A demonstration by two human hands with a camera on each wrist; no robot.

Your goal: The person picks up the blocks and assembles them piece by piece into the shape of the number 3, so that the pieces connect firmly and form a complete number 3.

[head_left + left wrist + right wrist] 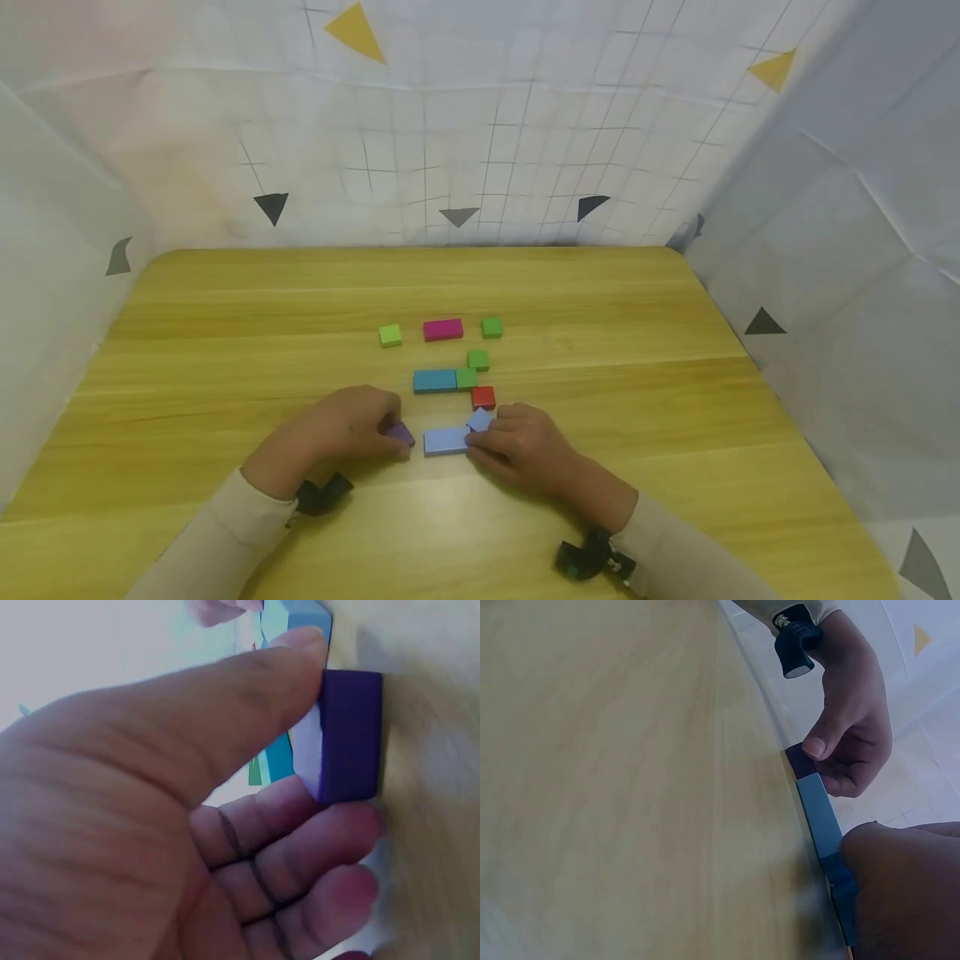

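Observation:
My left hand pinches a small purple block between thumb and fingers, low over the wooden table. In the left wrist view one dark face of the purple block shows beside the thumb. Just to its right lies a long light blue block. My right hand has curled fingers at that block's right end, gripping it there; the fingertips partly hide the contact. Against these fingers a small light blue block lies turned at an angle, partly covered.
Beyond the hands lie a red block, a blue block touching a green block, and another green block. Farther back are a lime block, a magenta block and a green block. White patterned sheets surround the table.

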